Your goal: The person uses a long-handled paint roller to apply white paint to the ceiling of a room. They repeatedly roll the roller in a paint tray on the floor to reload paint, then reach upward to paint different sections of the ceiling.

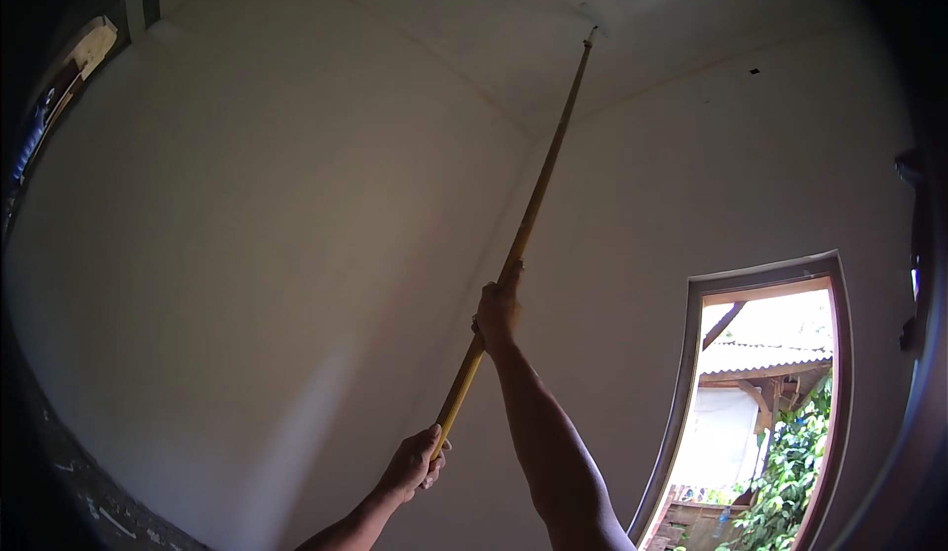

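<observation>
I hold a long yellowish-brown pole [538, 196] raised at a slant toward the ceiling [474, 3]. My left hand [417, 462] is closed around its lower end. Higher up, my right hand [499, 314] grips the same pole with that arm stretched upward. At the pole's far tip a small bent metal piece [592, 34] shows, close to the ceiling. A faint pale shape by it may be a roller head, but it blends with the ceiling and I cannot make it out.
Pale walls [247, 205] meet in a corner behind the pole. On the right is an open window or doorway frame [681, 354], with leafy plants [790, 472] and a corrugated roof [760, 356] outside. A small dark patch [754, 71] marks the right wall.
</observation>
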Demonstrator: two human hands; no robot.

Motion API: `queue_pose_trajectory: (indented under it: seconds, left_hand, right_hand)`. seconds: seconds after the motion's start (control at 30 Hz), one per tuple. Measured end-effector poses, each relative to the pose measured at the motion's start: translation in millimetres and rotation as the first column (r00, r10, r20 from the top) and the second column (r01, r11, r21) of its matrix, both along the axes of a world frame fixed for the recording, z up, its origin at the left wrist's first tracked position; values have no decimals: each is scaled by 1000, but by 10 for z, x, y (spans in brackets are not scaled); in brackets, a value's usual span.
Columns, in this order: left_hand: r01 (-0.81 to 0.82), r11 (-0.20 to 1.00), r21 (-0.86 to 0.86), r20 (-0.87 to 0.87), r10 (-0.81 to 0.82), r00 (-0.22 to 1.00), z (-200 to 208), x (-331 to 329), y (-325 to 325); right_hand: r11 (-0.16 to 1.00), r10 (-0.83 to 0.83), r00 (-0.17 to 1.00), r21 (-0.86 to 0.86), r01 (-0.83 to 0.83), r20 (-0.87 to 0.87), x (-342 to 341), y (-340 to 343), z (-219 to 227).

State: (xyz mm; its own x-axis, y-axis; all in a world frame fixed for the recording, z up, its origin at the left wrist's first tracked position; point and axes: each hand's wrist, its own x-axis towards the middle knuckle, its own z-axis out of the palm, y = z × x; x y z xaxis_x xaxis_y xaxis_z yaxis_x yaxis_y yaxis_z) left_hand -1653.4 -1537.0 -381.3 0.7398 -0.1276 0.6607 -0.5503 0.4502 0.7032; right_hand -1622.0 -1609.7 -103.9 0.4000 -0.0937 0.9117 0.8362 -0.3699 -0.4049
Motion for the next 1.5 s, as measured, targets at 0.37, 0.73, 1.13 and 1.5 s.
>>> queue_pose_trajectory:
  seconds: [0.37, 0.73, 1.13, 1.5]
  left_hand:
    - [-68, 997, 43, 4, 68, 998, 35, 451, -5]
    - [-61, 993, 105, 108, 49, 993, 91, 695, 21]
    - [-7, 989, 148, 178, -19, 984, 258, 66, 61]
    - [-18, 991, 131, 236, -14, 972, 213, -1461, 271]
  right_hand:
    - [998, 2, 995, 56, -7, 103, 329, -81, -26]
    - [997, -25, 989, 73, 14, 147, 180, -169, -65]
    - [994, 4, 968, 107, -32, 251, -599, -265, 76]
    - [995, 4, 958, 90, -31, 288, -2262, -116, -23]
